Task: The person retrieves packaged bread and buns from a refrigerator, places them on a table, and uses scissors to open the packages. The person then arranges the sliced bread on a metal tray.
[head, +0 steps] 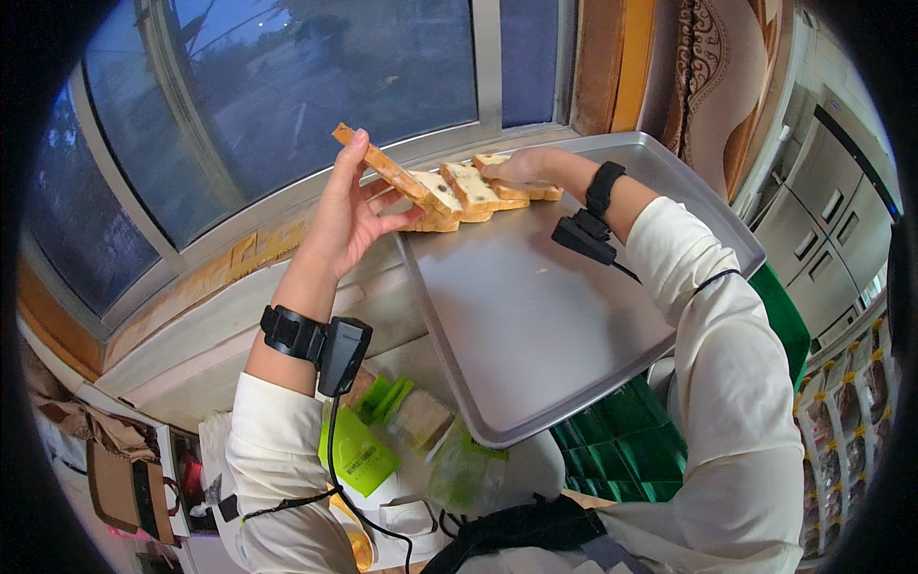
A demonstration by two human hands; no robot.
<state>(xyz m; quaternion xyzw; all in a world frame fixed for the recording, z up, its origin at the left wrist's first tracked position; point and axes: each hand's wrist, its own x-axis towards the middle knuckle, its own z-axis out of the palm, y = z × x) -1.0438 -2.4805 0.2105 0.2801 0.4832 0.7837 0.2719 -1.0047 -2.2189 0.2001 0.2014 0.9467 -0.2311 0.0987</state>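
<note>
My left hand holds a bread slice tilted up by its crust, thumb on the near top edge, at the far left corner of a metal baking tray. Beside it, several overlapping slices of bread with dark specks lie in a row along the tray's far edge. My right hand rests with bent fingers on the rightmost slice; its fingertips are partly hidden, so a grip cannot be told. Each wrist wears a black strap with a small black device.
Behind the tray are a window and its sill. Green crates stand under the tray's near right side. Bread in clear and green packaging lies at the near left. A steel cabinet stands at the right.
</note>
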